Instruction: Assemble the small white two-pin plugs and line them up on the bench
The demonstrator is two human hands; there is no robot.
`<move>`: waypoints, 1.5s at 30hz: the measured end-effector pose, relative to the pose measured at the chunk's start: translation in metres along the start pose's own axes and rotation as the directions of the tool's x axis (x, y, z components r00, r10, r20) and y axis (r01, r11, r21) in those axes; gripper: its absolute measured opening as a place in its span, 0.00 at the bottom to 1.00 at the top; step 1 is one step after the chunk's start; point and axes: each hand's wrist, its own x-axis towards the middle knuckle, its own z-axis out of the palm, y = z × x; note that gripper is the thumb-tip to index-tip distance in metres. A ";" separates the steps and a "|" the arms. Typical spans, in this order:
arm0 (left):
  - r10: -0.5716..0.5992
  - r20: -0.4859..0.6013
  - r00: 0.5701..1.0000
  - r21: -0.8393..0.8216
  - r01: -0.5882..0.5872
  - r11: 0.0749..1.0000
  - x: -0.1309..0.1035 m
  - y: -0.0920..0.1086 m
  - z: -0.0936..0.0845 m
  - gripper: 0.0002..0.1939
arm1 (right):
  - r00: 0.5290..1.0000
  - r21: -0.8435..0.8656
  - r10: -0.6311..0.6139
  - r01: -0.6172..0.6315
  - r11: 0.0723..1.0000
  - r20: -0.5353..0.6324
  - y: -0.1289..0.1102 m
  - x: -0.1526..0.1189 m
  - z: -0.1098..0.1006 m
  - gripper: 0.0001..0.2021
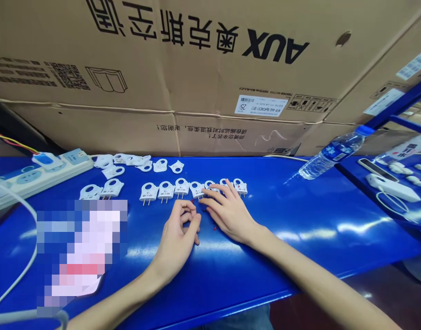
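A row of white two-pin plugs (pixel 149 194), each with a round finger hole, lies across the blue table. My left hand (pixel 177 238) is just in front of the row, its fingers curled and its thumb close to them. Whatever those fingers may hold is hidden. Over the right part of the row, my right hand (pixel 232 213) is palm down with fingers stretched out, partly covering several plugs. It grips nothing that I can see. A tiny red piece (pixel 215 228) lies beside the right hand, and another red bit (pixel 193 201) shows near the left fingertips.
Several white plug pieces (pixel 160 165) are grouped at the back, with a power strip (pixel 26 176) to the left. A blurred-out phone-like object (pixel 90 256) lies at front left. A water bottle (pixel 330 156) tilts at the right. Large cartons (pixel 203 78) stand behind the table.
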 end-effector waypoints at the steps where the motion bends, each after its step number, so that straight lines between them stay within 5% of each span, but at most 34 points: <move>1: -0.002 0.002 1.000 0.001 0.002 1.000 0.000 0.000 0.000 0.18 | 1.000 -0.009 0.004 -0.004 1.000 0.003 0.000 0.000 0.000 0.14; 24: 0.012 -0.007 1.000 0.006 -0.012 1.000 0.000 -0.003 0.000 0.19 | 0.999 0.077 -0.005 0.003 0.997 0.031 0.003 -0.001 0.001 0.17; 36: 0.051 -0.134 0.990 -0.062 -0.060 0.996 0.000 -0.001 0.003 0.28 | 0.987 0.118 -0.021 0.040 0.992 -0.161 0.010 -0.002 -0.005 0.16; 45: -0.042 -0.021 0.999 -0.069 0.040 0.997 0.001 -0.001 -0.002 0.26 | 0.952 0.181 -0.167 0.217 0.959 -0.257 0.002 0.000 -0.013 0.13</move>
